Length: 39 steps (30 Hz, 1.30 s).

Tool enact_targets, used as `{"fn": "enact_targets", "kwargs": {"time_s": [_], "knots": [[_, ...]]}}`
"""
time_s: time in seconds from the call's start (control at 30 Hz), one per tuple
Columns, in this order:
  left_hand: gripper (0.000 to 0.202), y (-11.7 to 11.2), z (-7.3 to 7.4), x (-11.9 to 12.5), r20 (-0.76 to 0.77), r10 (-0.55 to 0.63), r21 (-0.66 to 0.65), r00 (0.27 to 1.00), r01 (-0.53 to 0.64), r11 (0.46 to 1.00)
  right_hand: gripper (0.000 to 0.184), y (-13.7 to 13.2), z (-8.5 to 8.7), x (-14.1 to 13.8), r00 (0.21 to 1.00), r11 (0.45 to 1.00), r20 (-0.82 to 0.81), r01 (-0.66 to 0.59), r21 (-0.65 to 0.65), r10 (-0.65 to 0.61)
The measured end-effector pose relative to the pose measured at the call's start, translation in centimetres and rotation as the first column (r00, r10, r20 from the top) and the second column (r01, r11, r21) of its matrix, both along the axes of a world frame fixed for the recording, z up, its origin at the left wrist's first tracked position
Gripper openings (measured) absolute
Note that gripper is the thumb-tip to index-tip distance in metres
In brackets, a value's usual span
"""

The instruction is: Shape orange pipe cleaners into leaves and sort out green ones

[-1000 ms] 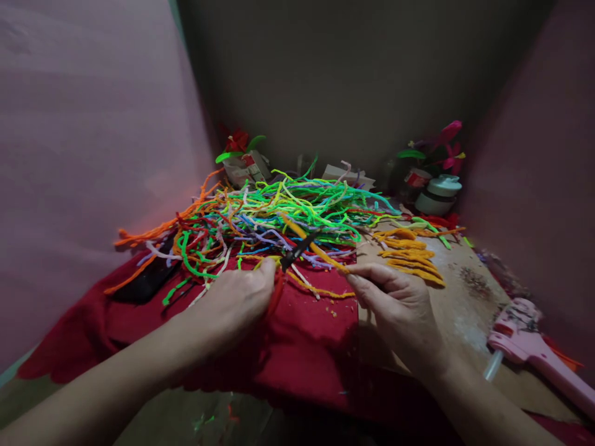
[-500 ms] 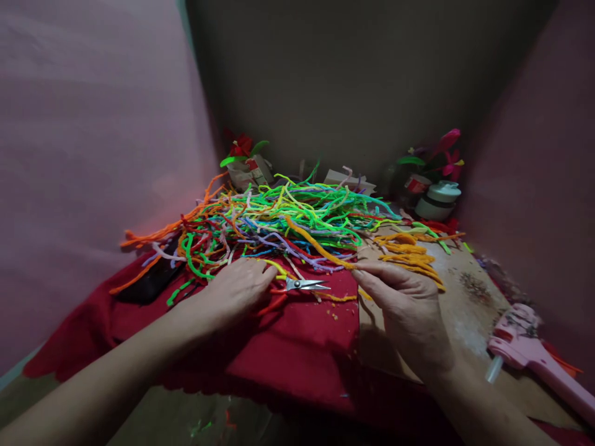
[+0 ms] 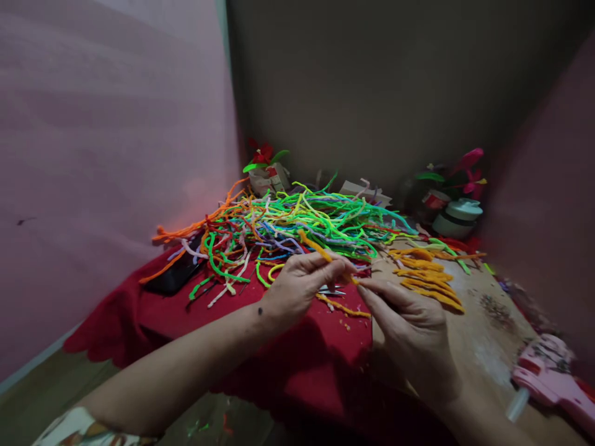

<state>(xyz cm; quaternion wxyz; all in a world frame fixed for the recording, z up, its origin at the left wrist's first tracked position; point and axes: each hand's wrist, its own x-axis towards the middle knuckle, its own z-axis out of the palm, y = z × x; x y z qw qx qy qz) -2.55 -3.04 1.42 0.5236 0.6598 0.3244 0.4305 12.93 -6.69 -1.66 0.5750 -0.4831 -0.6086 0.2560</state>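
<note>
Both hands meet over a red cloth [image 3: 186,310]. My left hand [image 3: 302,285] pinches an orange pipe cleaner [image 3: 320,251] that slants up and back toward the pile. My right hand [image 3: 409,322] pinches the same pipe cleaner at its near end, fingertips almost touching the left ones. Small scissors [image 3: 331,290] lie on the cloth just under the hands, mostly hidden. A big heap of many-coloured pipe cleaners [image 3: 297,223] lies behind them.
Cut orange pieces [image 3: 427,272] lie on a brown board [image 3: 474,322] at right. A pink glue gun [image 3: 551,381] rests at the far right. A white jar [image 3: 458,217] and flowers [image 3: 467,167] stand at the back. A black object [image 3: 176,275] lies left.
My left hand let go of the scissors, which now lie on the cloth, and moved right to pinch the orange pipe cleaner. The camera view shifted left.
</note>
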Motion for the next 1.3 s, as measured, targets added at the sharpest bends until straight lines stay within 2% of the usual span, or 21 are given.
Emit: {"fn": "enact_targets", "kwargs": {"time_s": [0.07,0.13,0.23,0.33,0.4,0.53,0.63,0.73,0.8,0.83,0.93,1.03,1.1,1.13,1.17,1.23,1.3], "knots": [[0.023,-0.4,0.1,0.9,0.140,0.046,-0.002,0.989,-0.046,0.999,0.017,0.2,0.0,-0.2,0.994,0.999,0.104,-0.017,-0.033,0.021],[0.022,-0.3,0.2,1.5,0.256,0.041,-0.043,0.966,-0.031,0.999,0.021,0.5,0.1,-0.3,0.981,0.996,0.188,-0.035,-0.083,0.050],[0.020,0.5,0.3,1.8,0.467,0.038,-0.194,0.883,0.060,0.979,0.022,0.9,-0.1,-0.4,0.974,0.994,0.221,-0.039,-0.098,0.060],[0.017,1.9,0.6,1.6,0.607,0.047,-0.315,0.793,0.186,0.931,0.022,1.1,-0.8,-0.3,0.965,0.997,0.256,-0.053,-0.048,0.063],[0.015,2.9,1.2,1.1,0.640,0.058,-0.321,0.766,0.198,0.926,0.023,1.1,-1.2,-0.2,0.943,0.999,0.328,-0.052,0.008,0.047],[0.013,4.9,2.9,-1.0,0.648,0.117,-0.274,0.753,0.087,0.958,0.026,1.2,-1.6,0.5,0.890,0.996,0.454,-0.007,0.090,-0.035],[0.013,6.1,3.5,-2.3,0.668,0.190,-0.279,0.719,0.006,0.960,0.027,1.3,-1.4,0.9,0.878,0.998,0.473,0.050,0.050,-0.067],[0.013,6.5,2.9,-2.0,0.707,0.215,-0.296,0.674,0.005,0.955,0.028,1.5,-1.1,1.0,0.890,0.997,0.453,0.073,-0.015,-0.058],[0.015,6.1,2.1,-1.2,0.694,0.211,-0.308,0.689,0.018,0.951,0.029,1.6,-1.0,1.2,0.902,0.996,0.429,0.081,-0.034,-0.058],[0.017,5.9,1.6,-0.7,0.664,0.202,-0.312,0.720,0.021,0.950,0.028,1.7,-1.0,1.2,0.907,0.995,0.418,0.086,-0.041,-0.061],[0.022,4.9,0.2,0.2,0.477,0.177,-0.288,0.861,-0.037,0.957,0.027,2.0,-0.7,1.6,0.925,0.994,0.375,0.094,-0.063,-0.064],[0.026,4.4,-0.4,0.3,0.211,0.129,-0.301,0.969,-0.062,0.952,0.021,2.5,-0.2,2.0,0.972,0.994,0.228,0.073,-0.085,-0.052],[0.030,4.4,-0.5,0.2,0.159,0.087,-0.364,0.983,-0.023,0.931,0.016,2.8,0.2,2.2,0.996,0.992,-0.025,0.080,-0.099,-0.083],[0.032,4.4,-0.4,0.2,0.194,0.089,-0.389,0.977,-0.007,0.921,0.020,3.0,0.4,2.4,0.974,0.990,-0.202,0.075,-0.121,-0.099],[0.033,4.5,-0.4,0.3,0.254,0.103,-0.400,0.962,0.008,0.917,0.025,3.2,0.5,2.5,0.915,0.985,-0.388,0.053,-0.161,-0.113],[0.033,4.7,-0.4,0.8,0.386,0.140,-0.391,0.912,0.025,0.920,0.028,3.4,0.6,2.6,0.717,0.961,-0.684,-0.073,-0.265,-0.134],[0.032,4.7,-0.6,1.6,0.467,0.152,-0.377,0.871,0.041,0.925,0.023,3.4,0.5,2.4,0.565,0.910,-0.814,-0.251,-0.329,-0.139]]}}
